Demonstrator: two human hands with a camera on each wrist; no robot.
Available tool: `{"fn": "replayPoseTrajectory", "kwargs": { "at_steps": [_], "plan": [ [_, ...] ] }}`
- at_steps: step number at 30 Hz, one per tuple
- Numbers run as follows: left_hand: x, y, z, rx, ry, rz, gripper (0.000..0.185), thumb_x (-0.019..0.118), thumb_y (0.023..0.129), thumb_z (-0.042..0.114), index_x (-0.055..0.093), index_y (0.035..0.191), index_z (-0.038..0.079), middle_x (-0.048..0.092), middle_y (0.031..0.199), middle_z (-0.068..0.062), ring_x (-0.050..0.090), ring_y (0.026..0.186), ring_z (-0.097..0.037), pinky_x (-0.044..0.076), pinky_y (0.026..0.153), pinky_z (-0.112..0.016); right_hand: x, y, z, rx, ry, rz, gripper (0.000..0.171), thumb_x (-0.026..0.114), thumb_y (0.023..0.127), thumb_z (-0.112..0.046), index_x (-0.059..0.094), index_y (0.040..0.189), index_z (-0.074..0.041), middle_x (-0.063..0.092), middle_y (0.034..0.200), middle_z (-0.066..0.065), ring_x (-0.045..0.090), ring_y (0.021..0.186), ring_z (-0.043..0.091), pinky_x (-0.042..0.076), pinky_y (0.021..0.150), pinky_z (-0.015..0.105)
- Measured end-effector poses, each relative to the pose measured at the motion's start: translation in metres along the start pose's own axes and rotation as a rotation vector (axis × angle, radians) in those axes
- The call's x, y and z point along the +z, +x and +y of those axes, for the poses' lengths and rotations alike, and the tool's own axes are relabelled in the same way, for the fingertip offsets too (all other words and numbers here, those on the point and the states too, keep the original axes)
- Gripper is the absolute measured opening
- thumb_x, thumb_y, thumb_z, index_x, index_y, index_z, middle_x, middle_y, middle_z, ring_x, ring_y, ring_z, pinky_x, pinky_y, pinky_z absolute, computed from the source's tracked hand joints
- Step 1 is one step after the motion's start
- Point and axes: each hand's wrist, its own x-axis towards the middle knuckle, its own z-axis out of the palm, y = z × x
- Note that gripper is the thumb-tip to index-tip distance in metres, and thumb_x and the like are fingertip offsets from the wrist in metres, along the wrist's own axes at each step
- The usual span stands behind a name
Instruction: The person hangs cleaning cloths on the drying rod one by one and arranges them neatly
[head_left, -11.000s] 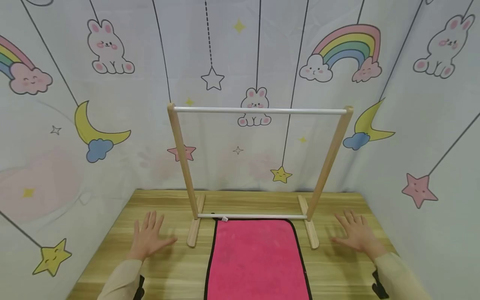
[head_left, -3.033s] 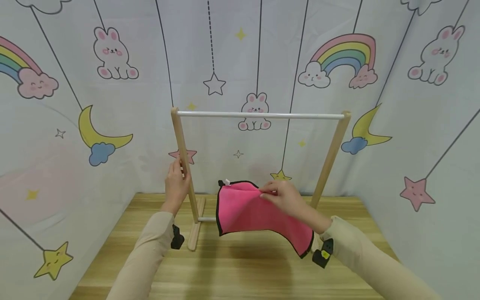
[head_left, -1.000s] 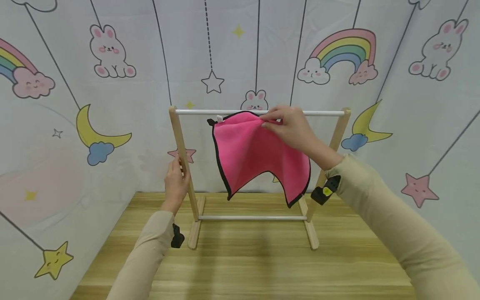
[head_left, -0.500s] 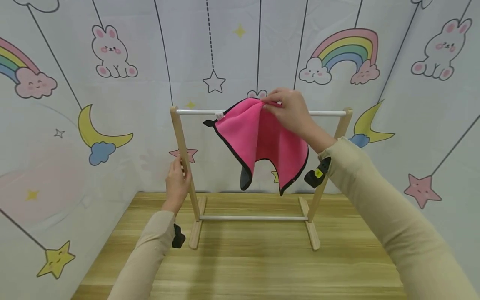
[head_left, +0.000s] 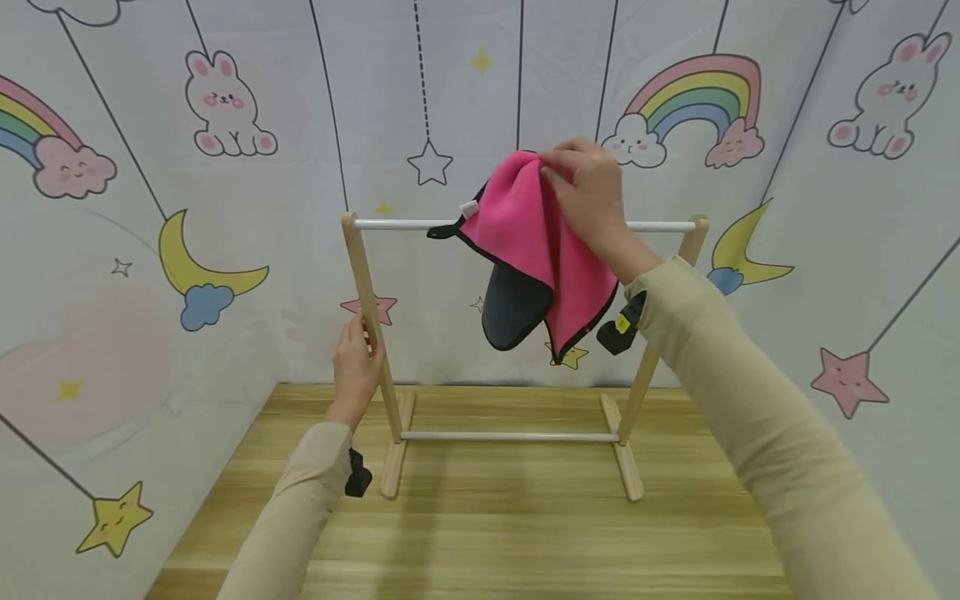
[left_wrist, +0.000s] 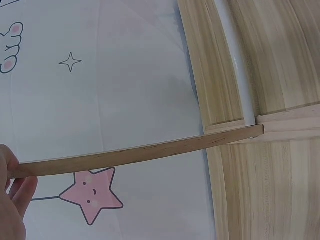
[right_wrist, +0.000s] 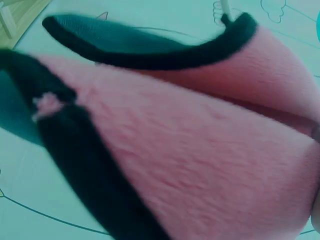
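Cartoon backdrop (head_left: 225,208) with bunnies, rainbows and stars wraps a wooden bench (head_left: 510,533); small wooden rack (head_left: 367,333) with a white top bar (head_left: 397,223) stands at the back of it. Left hand (head_left: 356,367) wraps its fingers round the rack's left post, apparently to steady the frame; left wrist view shows fingertips (left_wrist: 20,192) against that post (left_wrist: 140,154). Right hand (head_left: 588,196) pinches the pink towel (head_left: 525,242) at a bunched top edge, grip clenched on the cloth, raised just above the bar so the fabric can clear it. Towel hangs down in front of the bar, folded on itself, dark grey backing (head_left: 513,308) and black trim showing; white tag by the bar. Right wrist view is all pink pile and black edging (right_wrist: 150,55), blurred.

Versus half a second back: right hand is higher, towel top now above the bar rather than level with it, more grey backing turned out. Left hand unchanged on the post. Eleven seconds back the towel lay flat on the bench, both hands flat beside the rack.
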Motion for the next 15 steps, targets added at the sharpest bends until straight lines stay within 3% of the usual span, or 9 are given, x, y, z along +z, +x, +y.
{"fn": "replayPoseTrajectory", "kwargs": {
  "at_steps": [4, 11, 15],
  "plan": [
    [0.0, 0.0, 0.0, 0.01, -0.003, 0.012, 0.042, 0.055, 0.084, -0.005, 0.042, 0.124, -0.006, 0.052, 0.1, -0.024, 0.06, 0.084, -0.036, 0.055, 0.066, -0.041, 0.005, 0.001, 0.006, -0.007, -0.017, -0.004, 0.023, 0.06, 0.087, -0.015, 0.068, 0.105, -0.003, 0.064, 0.096, 0.014, 0.057, 0.089, 0.024, 0.05, 0.079, 0.031],
    [0.001, 0.0, -0.001, 0.009, -0.007, 0.01, 0.042, 0.056, 0.084, -0.005, 0.042, 0.124, -0.005, 0.051, 0.1, -0.023, 0.06, 0.083, -0.036, 0.055, 0.065, -0.042, 0.017, -0.008, 0.018, 0.018, -0.03, -0.191, 0.02, 0.062, 0.086, -0.015, 0.065, 0.1, -0.001, 0.063, 0.092, 0.013, 0.055, 0.084, 0.022, 0.051, 0.077, 0.031],
    [0.0, 0.0, -0.001, 0.01, -0.012, 0.001, 0.043, 0.055, 0.084, -0.005, 0.041, 0.125, -0.005, 0.051, 0.101, -0.024, 0.059, 0.084, -0.036, 0.055, 0.066, -0.041, 0.018, -0.014, 0.021, -0.007, -0.056, -0.253, 0.019, 0.062, 0.086, -0.015, 0.069, 0.098, -0.001, 0.065, 0.089, 0.013, 0.056, 0.082, 0.024, 0.052, 0.075, 0.032]
  ]
}}
